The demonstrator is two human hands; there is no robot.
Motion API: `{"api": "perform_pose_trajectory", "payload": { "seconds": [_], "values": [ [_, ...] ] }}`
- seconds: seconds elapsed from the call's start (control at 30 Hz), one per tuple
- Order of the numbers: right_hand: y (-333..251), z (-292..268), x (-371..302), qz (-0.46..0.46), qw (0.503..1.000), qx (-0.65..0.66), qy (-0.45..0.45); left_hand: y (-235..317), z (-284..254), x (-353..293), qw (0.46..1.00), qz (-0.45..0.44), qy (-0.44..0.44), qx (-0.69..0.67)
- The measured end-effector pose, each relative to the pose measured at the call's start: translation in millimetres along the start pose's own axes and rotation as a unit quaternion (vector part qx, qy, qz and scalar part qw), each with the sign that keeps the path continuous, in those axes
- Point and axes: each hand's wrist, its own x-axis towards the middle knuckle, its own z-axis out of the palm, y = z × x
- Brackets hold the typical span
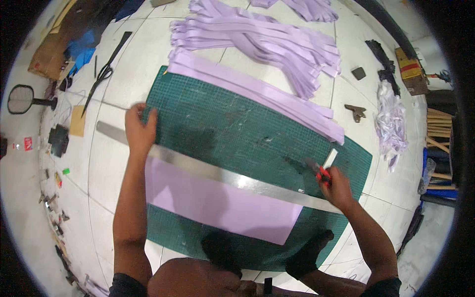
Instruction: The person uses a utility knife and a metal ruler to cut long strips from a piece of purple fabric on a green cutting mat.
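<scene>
A long metal ruler (237,181) lies slantwise across a green cutting mat (208,116). Its near edge borders a lilac fabric sheet (222,208) lying flat on the mat. My left hand (139,127) is at the mat's left edge, above the ruler, with thumb and fingers apart and no object visible in it. On the right, my right hand (338,188) is closed around a red-handled cutter (324,175), held over the mat near the ruler's right end. The cutter's front is blurred. A white bar-shaped piece (330,158) shows beside it; I cannot tell whether I hold it too.
Lilac fabric strips (257,96) lie along the mat's far edge, with more piles (257,37) beyond. Large black scissors (105,72) are on the tiled floor at left. A dark clamp (356,113) and fabric scraps (391,121) lie at right. My feet (309,257) rest at the near edge.
</scene>
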Motion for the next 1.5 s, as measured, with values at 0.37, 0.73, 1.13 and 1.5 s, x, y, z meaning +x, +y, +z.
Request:
{"api": "perform_pose_trajectory", "payload": {
  "seconds": [0.37, 0.73, 1.13, 1.5],
  "values": [
    [30.3, 35.4, -75.0, -0.084, 0.994, 0.027, -0.066, -17.9, -57.7, -139.6, 0.972, -0.063, -0.143, 0.176],
    [47.3, 58.4, -95.0, -0.045, 0.987, 0.153, -0.029, -37.8, -57.6, -138.4, 0.969, -0.027, -0.154, 0.194],
    [39.0, 70.0, -111.7, -0.081, 0.988, 0.126, -0.026, -19.8, -59.9, -131.0, 0.967, -0.058, -0.174, 0.180],
    [44.3, 73.2, -106.2, -0.145, 0.983, 0.109, -0.033, -13.8, -63.3, -125.1, 0.960, -0.093, -0.196, 0.175]
  ]
}}
